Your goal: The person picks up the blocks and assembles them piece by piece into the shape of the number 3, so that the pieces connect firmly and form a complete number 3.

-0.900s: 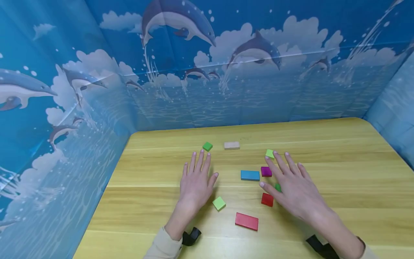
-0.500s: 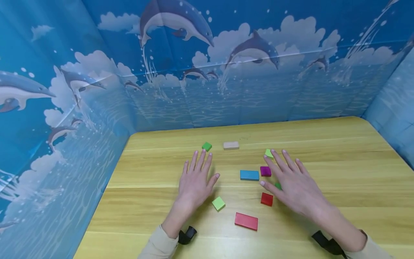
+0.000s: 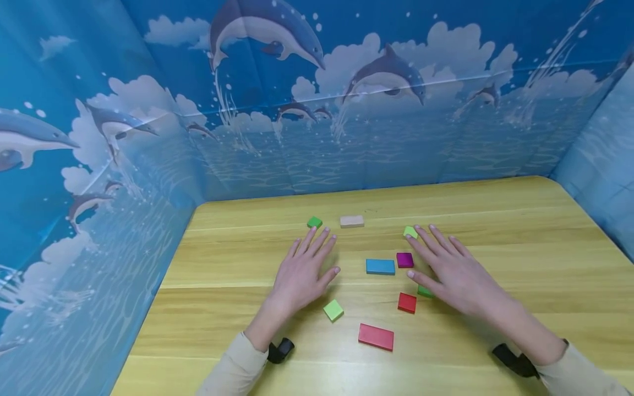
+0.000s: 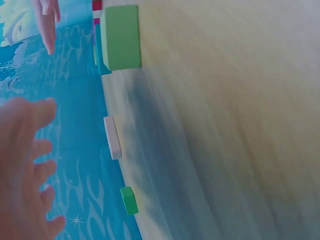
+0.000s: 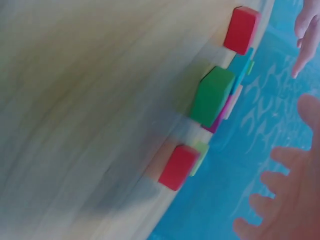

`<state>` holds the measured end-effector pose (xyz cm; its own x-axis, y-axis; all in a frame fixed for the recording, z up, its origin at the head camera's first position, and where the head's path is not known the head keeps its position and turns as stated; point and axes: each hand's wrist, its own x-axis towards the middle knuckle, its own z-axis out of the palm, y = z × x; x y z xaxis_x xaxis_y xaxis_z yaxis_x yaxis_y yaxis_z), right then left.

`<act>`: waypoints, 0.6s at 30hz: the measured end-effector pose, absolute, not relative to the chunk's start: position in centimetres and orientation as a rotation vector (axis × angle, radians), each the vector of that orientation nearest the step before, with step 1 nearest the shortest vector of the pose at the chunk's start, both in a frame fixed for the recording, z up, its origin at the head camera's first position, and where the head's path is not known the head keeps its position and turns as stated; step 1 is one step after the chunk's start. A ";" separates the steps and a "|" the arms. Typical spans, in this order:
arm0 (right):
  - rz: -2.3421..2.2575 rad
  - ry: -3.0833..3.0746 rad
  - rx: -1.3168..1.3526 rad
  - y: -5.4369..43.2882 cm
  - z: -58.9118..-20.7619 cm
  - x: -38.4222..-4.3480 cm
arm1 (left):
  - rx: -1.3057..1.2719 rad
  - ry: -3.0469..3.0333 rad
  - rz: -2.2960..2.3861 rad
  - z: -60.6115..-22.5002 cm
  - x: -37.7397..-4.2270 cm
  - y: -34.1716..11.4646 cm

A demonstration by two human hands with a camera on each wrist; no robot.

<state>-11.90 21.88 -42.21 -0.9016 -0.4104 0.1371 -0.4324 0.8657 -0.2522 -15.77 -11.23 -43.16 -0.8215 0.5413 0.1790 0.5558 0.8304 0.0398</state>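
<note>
Green block [image 3: 314, 221] just ahead of L hand's [image 3: 299, 275] fingertips; lt-green square block [image 3: 334, 311] on its thumb side, back twd wrist. L hand: fingers spread a bit, thumb out, back up, raised over tbl. R hand [image 3: 455, 275]: fingers + thumb spread, also raised. 2nd lt-green block [image 3: 409, 232] just ahead of its index tip; dk-green block [image 3: 425, 291] under thumb, partly hidden; purple block [image 3: 404, 260] just ahead of thumb tip, w/ blue block [image 3: 380, 267] just L of that; small red block [image 3: 407, 303] just behind thumb tip, body side. R wrist cam also shows another red block [image 5: 178, 167], outboard of the dk-green one.

Btwn hands: pale block [image 3: 351, 221] ahead-R of L index tip; long red block [image 3: 376, 336] back twd wrists.

Writing: faint marks [image 3: 370, 210] on tbl past pale block, too small to read.

Edges: wood table [image 3: 208, 330] runs out past L hand to its slanted L edge, farther past R hand. Far edge well ahead of both, dolphin-print curtain [image 3: 386, 154] right behind. Black strap [image 3: 281, 350] by L wrist, beige sleeve [image 3: 233, 366] behind.
</note>
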 end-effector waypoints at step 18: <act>0.685 -2.938 0.881 23.0 -42.7 -13.3 | -1.152 -2.919 -0.606 -43.2 -17.5 -10.5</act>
